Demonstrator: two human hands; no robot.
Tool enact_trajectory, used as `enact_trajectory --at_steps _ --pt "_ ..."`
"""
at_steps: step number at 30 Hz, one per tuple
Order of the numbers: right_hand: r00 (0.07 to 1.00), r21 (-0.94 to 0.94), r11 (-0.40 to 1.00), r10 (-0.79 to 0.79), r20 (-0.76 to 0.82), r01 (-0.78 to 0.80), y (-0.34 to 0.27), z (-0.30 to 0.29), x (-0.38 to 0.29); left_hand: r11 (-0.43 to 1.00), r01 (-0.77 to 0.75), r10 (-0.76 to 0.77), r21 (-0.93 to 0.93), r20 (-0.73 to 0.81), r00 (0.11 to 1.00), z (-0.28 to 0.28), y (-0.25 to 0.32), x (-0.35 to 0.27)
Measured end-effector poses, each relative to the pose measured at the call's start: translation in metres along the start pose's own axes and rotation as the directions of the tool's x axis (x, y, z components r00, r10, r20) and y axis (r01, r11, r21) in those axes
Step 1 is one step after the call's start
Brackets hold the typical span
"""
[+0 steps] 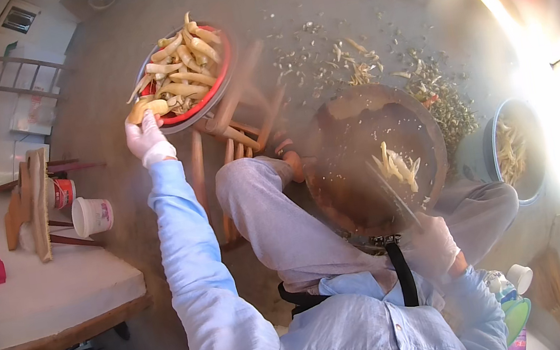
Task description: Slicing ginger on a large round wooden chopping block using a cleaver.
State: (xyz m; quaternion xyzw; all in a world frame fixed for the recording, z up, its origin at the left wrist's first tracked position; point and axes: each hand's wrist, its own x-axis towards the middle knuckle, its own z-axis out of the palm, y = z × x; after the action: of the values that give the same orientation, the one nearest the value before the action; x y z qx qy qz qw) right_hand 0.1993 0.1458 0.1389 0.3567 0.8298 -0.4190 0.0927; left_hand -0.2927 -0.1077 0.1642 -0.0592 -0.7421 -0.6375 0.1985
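Observation:
My gloved left hand reaches out to a red basin heaped with long pale yellow peppers. Its fingers and thumb close on one pepper at the near rim. In my gloved right hand is a knife, its blade seen nearly edge-on over a round wooden chopping block. Cut pepper pieces lie on the block beside the blade, with small pale seeds scattered around. Haze blurs the right hand and the knife handle.
The basin rests on a wooden chair. Pepper scraps are piled on the floor beyond the block. At right stands a blue bucket of pale cut pieces. A white-topped table is at left, near a white tub.

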Motion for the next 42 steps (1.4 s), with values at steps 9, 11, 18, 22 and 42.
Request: enact_trajectory --at_steps 9,11,18,22,42 --pt "0.997 0.135 0.988 -0.079 -0.010 0.080 0.034 0.015 0.005 0.904 0.193 -0.222 -0.382 -0.032 0.975 -0.027 -0.003 0.044" --pt "0.997 0.146 0.986 -0.079 -0.023 0.081 0.028 0.012 0.005 0.885 0.215 -0.242 -0.412 -0.013 0.970 -0.021 -0.009 0.038" --pt "0.995 0.130 0.987 -0.094 -0.014 0.095 0.032 0.014 0.007 0.869 0.464 -0.452 -0.169 0.106 0.886 -0.004 -0.038 0.024" --pt "0.997 0.119 0.990 -0.077 -0.028 0.080 0.038 0.021 0.003 0.820 0.517 -0.539 -0.244 -0.029 0.842 0.000 -0.038 0.018" --pt "0.997 0.229 0.972 0.057 -0.052 -0.044 0.008 0.009 -0.031 0.769 0.639 -0.548 -0.020 0.495 0.674 0.016 0.006 -0.371"
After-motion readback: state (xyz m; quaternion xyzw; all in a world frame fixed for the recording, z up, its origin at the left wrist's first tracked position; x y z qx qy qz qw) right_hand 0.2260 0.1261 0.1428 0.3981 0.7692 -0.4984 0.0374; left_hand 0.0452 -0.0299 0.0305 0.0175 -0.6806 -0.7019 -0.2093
